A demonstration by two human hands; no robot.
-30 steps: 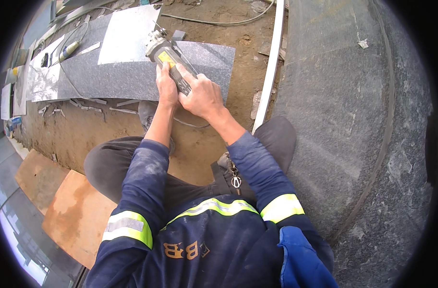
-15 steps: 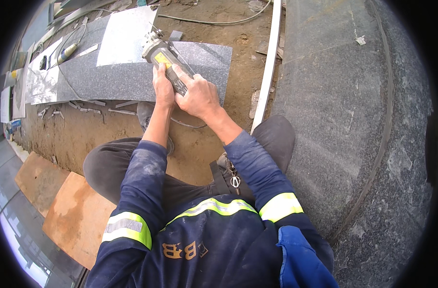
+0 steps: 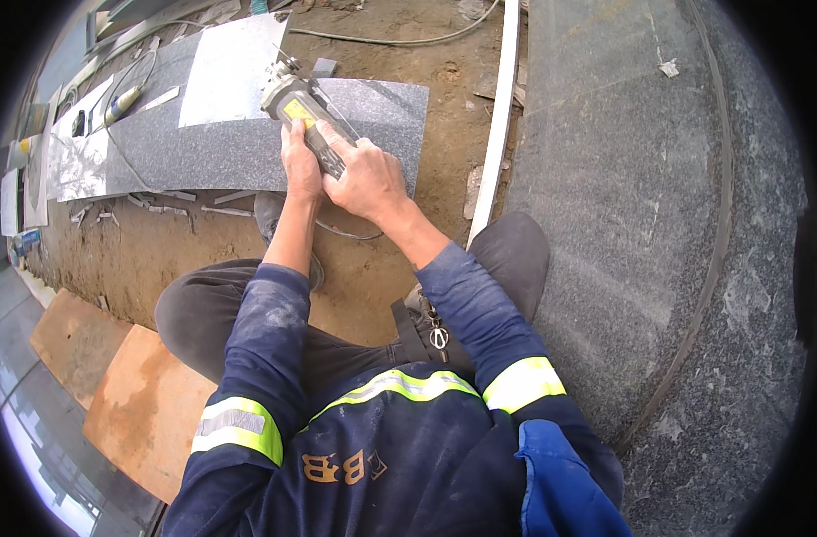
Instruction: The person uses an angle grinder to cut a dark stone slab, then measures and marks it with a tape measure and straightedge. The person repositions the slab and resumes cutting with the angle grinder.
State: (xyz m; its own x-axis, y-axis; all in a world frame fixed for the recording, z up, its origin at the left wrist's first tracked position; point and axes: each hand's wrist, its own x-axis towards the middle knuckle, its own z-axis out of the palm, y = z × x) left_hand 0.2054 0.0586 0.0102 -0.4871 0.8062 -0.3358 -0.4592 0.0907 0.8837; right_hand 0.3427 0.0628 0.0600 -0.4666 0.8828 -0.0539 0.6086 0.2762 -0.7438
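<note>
An angle grinder (image 3: 294, 101) with a grey body and a yellow label is held between my two hands, tilted with its metal head pointing away and to the left. My left hand (image 3: 301, 166) grips its left side, thumb up along the body. Wrapped round the rear of the body is my right hand (image 3: 365, 179), with its index finger stretched along the casing. The grinder is over a speckled grey stone slab (image 3: 203, 152), whose far part carries a bright white patch. Whether the disc touches the slab cannot be made out.
A second power tool (image 3: 122, 103) with a cord lies on the slab's left part. Stone offcuts (image 3: 234, 197) are scattered along its near edge. A white strip (image 3: 496, 134) runs beside a large dark stone surface (image 3: 623, 224) at right. Brown boards (image 3: 149, 394) lie at lower left.
The view has shifted very slightly, so the slab and grinder appear a few pixels further left. My grip on the angle grinder looks the same.
</note>
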